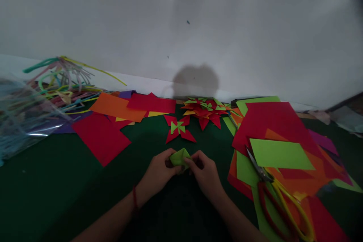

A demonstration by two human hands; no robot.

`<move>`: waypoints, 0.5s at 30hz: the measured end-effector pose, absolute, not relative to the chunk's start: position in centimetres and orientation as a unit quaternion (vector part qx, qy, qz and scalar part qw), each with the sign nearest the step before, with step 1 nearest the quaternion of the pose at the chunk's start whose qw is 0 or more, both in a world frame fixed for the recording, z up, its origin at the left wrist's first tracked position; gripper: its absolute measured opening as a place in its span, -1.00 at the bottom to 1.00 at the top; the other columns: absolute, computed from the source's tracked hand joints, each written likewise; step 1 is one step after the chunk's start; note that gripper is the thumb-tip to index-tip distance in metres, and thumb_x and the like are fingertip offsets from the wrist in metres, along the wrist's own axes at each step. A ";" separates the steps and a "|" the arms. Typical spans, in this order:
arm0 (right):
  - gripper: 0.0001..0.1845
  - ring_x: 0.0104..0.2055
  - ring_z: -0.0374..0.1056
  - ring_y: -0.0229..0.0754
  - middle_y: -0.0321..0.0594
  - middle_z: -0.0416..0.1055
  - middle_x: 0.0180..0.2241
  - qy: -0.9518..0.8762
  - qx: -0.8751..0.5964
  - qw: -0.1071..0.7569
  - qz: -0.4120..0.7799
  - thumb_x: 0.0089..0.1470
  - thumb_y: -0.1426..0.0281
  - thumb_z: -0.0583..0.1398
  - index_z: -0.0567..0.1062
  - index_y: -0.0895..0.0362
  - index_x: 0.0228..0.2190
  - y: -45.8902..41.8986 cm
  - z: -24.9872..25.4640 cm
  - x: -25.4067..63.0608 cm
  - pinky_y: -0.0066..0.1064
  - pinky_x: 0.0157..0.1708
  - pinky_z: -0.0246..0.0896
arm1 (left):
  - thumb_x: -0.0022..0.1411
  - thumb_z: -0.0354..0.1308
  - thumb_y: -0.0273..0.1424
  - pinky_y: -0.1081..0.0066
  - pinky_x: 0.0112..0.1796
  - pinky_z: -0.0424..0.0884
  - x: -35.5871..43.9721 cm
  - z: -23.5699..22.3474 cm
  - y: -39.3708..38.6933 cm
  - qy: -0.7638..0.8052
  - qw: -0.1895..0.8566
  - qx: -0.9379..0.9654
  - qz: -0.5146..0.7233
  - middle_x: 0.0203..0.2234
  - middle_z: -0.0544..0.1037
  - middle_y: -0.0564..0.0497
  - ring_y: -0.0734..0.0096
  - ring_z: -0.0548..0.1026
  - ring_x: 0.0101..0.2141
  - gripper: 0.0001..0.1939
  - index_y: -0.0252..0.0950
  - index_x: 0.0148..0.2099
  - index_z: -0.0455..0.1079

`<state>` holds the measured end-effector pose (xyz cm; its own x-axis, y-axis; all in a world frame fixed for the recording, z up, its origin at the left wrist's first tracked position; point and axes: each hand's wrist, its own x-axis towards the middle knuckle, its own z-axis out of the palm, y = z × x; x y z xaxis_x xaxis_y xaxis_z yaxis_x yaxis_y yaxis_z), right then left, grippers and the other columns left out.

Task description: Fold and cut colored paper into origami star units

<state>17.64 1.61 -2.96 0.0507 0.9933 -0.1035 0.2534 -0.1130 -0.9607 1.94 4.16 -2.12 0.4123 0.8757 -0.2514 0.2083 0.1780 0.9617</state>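
Between my two hands is a small piece of folded green paper (178, 157), held above the dark green table. My left hand (157, 172) pinches its left side, thumb in front. My right hand (205, 174) grips the right edge between thumb and fingers. Part of the paper is hidden behind the fingers. Just beyond the hands lies a red paper star (187, 135) with green folded pieces at its centre. Behind it to the right sits a pile of similar red, yellow and green folded paper shapes (208, 111).
Scissors (265, 176) with red and yellow handles rest on stacked coloured paper (272, 121) at right. Red sheets (102, 138) and an orange sheet (117, 106) lie at left. Pipe cleaners (68, 79) and a clear plastic bag (22, 121) occupy the far left. A white wall (141, 19) stands behind.
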 end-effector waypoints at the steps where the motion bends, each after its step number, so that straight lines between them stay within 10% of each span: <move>1: -0.77 -0.60 0.21 -0.31 -0.40 0.25 -0.66 -0.523 -0.598 0.414 0.445 0.01 0.24 0.13 0.32 0.11 -0.55 1.6 -2.9 17.6 -0.49 -0.59 0.10 | 0.03 0.14 -0.37 0.44 -0.35 0.33 2.0 -2.1 4.2 0.467 0.609 0.578 0.277 -0.43 0.44 0.07 0.38 0.43 -0.36 -0.84 -0.30 -0.31 0.27; 15: -0.75 -0.54 0.24 -0.29 -0.38 0.26 -0.57 -0.571 -0.663 0.415 0.250 0.04 0.28 0.10 0.35 0.10 -0.21 1.6 -4.2 17.5 -0.50 -0.53 0.14 | 0.15 0.01 -0.42 0.34 -0.13 0.37 2.3 -2.7 4.3 0.493 0.556 0.582 0.330 -0.03 0.36 -0.06 0.33 0.39 -0.08 -0.61 -0.24 0.06 0.18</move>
